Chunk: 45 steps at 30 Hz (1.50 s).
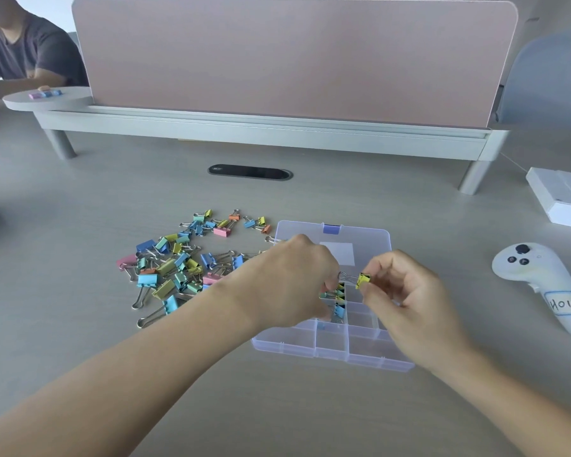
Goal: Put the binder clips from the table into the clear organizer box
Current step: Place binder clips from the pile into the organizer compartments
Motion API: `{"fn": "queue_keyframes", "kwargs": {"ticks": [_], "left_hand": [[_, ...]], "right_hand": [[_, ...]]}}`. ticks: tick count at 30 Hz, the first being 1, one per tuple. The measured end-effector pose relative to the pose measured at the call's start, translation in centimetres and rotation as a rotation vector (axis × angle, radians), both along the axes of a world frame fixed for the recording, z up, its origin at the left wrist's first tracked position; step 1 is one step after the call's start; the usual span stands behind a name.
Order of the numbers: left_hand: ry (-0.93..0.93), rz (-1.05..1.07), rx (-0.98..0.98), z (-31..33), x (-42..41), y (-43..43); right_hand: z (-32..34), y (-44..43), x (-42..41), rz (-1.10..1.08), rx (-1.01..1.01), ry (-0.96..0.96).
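Spreading across the whole view, a pale grey table [310,199] carries everything. At its far side a pink divider panel [277,61] stands in a grey rail on legs, and behind its left end sits a person in a dark T-shirt [30,51].

The clear organizer box [330,351] lies open in front of the wearer, right of centre, with its lid [370,239] folded flat behind it and its compartments facing up. Just left of the box, a loose pile of binder clips [172,265] in blue, yellow, green, pink and orange lies scattered on the table, the nearest ones reaching the box's left edge.

The left hand [290,278] reaches from the pile side over the box, fingers curled down into a middle compartment; whether they hold anything cannot be told, since the fingertips are hidden. The right hand [406,291] hovers over the right part of the box.

A white controller [534,282] labelled H015 lies to the right, well apart from the box, with a white carton [561,199] beyond it. A dark oval cable port [249,172] sits in the table behind the pile.

Several small clips [339,301] sit packed in one compartment under the left fingers. The right thumb and forefinger pinch one yellow clip [363,280] above the box, its wire handles pointing toward the left hand.
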<state>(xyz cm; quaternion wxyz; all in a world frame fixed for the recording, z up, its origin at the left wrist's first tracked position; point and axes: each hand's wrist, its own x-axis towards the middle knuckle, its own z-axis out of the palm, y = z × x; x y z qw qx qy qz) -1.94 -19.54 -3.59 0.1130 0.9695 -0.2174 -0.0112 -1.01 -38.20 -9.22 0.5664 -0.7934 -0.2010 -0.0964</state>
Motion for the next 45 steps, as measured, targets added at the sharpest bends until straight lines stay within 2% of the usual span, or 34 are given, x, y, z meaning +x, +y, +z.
{"fn": "queue_keyframes", "kwargs": {"ticks": [8,15,28,39,45], "left_hand": [[-0.108,0.024,0.36,1.6,-0.7,-3.0],[-0.103,0.013,0.457,2.1,-1.0,-3.5],[0.0,0.019,0.355,1.6,-0.4,-2.6],[0.034,-0.13,0.152,1.3,-0.2,-0.6],[0.07,-0.18,0.161,0.7,0.3,-0.5]], "right_hand": [[0.0,0.1,-0.1,-0.138,0.096,0.013],[-0.2,0.0,0.0,-0.128,0.072,-0.003],[-0.2,-0.1,0.0,-0.128,0.053,0.002],[-0.2,-0.2,-0.1,-0.112,0.066,-0.009],[-0.1,-0.2,-0.2,-0.101,0.068,-0.001]]}}
